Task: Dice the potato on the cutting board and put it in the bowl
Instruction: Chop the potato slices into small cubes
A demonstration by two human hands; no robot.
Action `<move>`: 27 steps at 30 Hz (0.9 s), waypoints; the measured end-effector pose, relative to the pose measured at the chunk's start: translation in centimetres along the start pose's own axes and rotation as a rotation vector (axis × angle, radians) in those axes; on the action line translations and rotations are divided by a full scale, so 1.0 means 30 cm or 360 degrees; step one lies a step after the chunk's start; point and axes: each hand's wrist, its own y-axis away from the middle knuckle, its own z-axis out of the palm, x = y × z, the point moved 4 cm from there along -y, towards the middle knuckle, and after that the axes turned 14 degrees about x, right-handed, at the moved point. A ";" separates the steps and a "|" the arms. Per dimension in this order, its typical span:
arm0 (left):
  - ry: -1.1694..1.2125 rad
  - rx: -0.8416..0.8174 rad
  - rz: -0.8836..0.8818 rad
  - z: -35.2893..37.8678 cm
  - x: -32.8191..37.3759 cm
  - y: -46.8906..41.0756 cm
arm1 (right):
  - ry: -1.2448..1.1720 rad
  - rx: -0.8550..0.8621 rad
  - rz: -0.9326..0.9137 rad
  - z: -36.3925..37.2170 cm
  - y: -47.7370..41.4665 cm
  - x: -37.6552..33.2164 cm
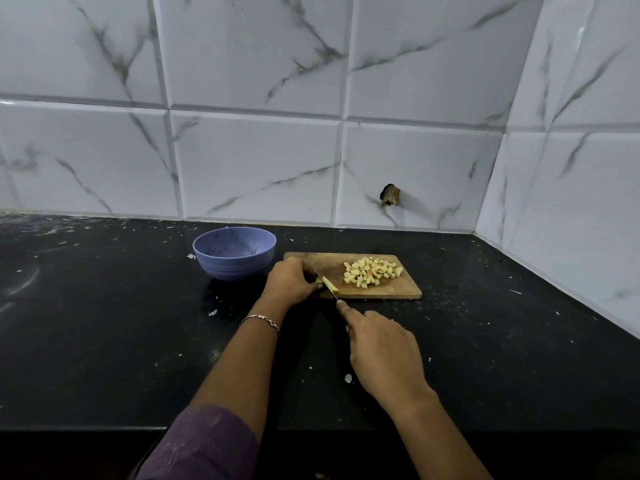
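Note:
A wooden cutting board (398, 291) lies on the black counter, with a pile of pale yellow potato cubes (372, 271) on its right half. At the board's left end my left hand (291, 280) pins down a long potato strip (330, 285). My right hand (381, 348) grips a knife (334, 296), index finger stretched along its spine, with the blade across the strip beside my left fingers. A blue-purple bowl (234, 252) stands just left of the board and looks empty.
The black counter (104, 323) is speckled with white flecks and scraps. White marble-patterned tile walls rise behind and to the right, meeting in a corner at the far right. A small dark hole (390, 195) breaks the back wall above the board.

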 end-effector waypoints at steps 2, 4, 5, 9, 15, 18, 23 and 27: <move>-0.0010 0.0005 -0.0011 -0.005 -0.006 -0.002 | -0.0002 0.0003 -0.0001 0.000 0.001 -0.002; 0.0008 0.0007 -0.0032 -0.008 -0.007 0.000 | -0.0009 -0.0001 0.0006 0.002 0.001 -0.004; 0.0029 0.0014 -0.0043 -0.008 -0.006 0.000 | -0.0012 -0.0002 0.0013 0.004 -0.001 -0.003; 0.0080 0.0029 -0.0046 0.000 0.000 0.004 | -0.0065 0.0020 0.0048 0.007 -0.011 0.012; 0.0062 0.0043 -0.0026 0.003 0.010 0.016 | -0.0121 -0.0030 -0.0018 0.004 -0.034 0.030; 0.0064 0.0059 -0.0004 0.003 0.017 0.025 | -0.0086 -0.0066 -0.0071 -0.003 -0.049 0.048; 0.0060 0.0089 0.0045 -0.004 0.033 0.038 | -0.0042 -0.0132 -0.0180 -0.011 -0.105 0.083; -0.0009 0.0072 0.0075 -0.009 0.040 0.045 | -0.0113 -0.0237 -0.0220 0.009 -0.170 0.132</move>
